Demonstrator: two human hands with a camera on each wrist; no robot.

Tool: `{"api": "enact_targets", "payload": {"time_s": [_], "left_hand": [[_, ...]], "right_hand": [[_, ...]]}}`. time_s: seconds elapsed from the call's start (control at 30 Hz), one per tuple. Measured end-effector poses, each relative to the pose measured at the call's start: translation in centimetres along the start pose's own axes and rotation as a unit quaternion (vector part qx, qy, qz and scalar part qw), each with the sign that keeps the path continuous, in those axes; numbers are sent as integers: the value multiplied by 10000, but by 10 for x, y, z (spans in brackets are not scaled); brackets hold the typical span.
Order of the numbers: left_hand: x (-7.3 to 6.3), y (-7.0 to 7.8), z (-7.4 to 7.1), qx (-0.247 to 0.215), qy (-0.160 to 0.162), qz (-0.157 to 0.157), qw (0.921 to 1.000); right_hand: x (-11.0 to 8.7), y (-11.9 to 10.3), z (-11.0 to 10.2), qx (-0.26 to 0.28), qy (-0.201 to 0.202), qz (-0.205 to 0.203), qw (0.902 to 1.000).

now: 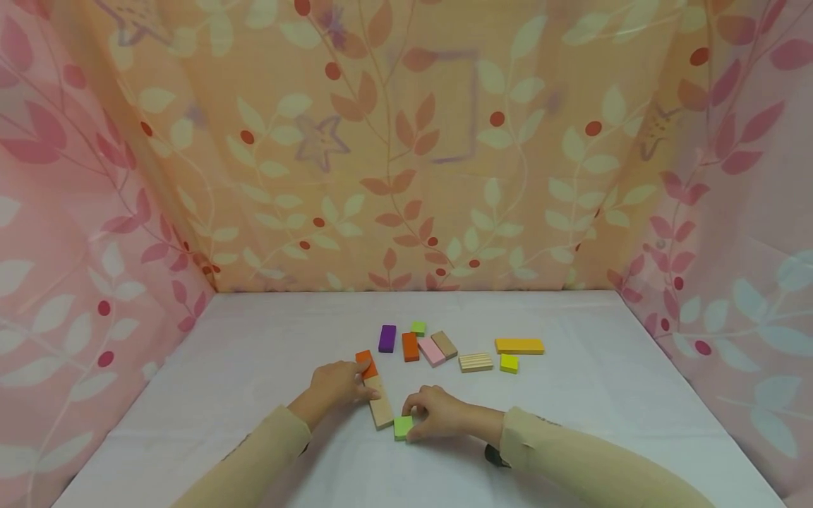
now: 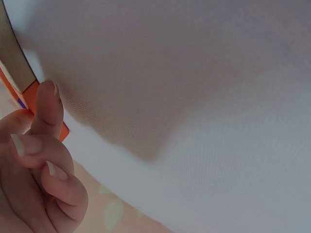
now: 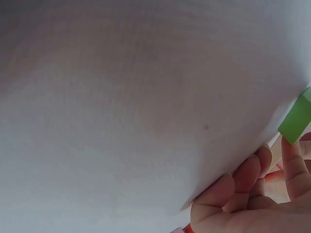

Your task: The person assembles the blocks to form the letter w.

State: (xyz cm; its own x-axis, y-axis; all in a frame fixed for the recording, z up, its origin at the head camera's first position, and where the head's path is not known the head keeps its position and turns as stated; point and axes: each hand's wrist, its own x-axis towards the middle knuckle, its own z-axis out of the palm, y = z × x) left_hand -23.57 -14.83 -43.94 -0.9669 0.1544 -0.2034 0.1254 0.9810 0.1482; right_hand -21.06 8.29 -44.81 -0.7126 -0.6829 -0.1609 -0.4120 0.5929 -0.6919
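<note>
A row of blocks runs toward me: an orange block [image 1: 363, 356] at its far end, then plain wooden blocks [image 1: 381, 415]. My left hand [image 1: 336, 384] is at the row's far part, holding it with fingers at the orange block and the thumb over the wood. In the left wrist view, one fingertip [image 2: 47, 94] touches the orange block's side [image 2: 64, 133]; other fingers are curled. My right hand [image 1: 438, 413] pinches a light green block [image 1: 403, 428] by the row's near end. The right wrist view shows a fingertip at the green block [image 3: 295, 119].
Beyond the hands lie a purple block [image 1: 387, 339], another green block [image 1: 418, 328], an orange block [image 1: 410, 347], a pink block [image 1: 432, 351], a wooden block [image 1: 444, 345], a ridged block [image 1: 476, 363] and yellow blocks [image 1: 519, 346]. Floral cloth [image 1: 406, 212] encloses the white table [image 1: 254, 324].
</note>
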Motion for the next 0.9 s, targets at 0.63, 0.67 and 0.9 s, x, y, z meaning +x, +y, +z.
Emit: {"api": "enact_targets", "payload": {"time_s": [0.63,0.67,0.9], "left_hand": [[1,-4,4,-115,54,50,9999],[1,-4,4,-127,68,62,9999],[0,-5,4,-157,79,121,9998]], "right_hand": [[18,19,-25,954,882,184,9914],[20,20,-27,989,968,140,9903],[36,27,-44,954,1477,538,9829]]}}
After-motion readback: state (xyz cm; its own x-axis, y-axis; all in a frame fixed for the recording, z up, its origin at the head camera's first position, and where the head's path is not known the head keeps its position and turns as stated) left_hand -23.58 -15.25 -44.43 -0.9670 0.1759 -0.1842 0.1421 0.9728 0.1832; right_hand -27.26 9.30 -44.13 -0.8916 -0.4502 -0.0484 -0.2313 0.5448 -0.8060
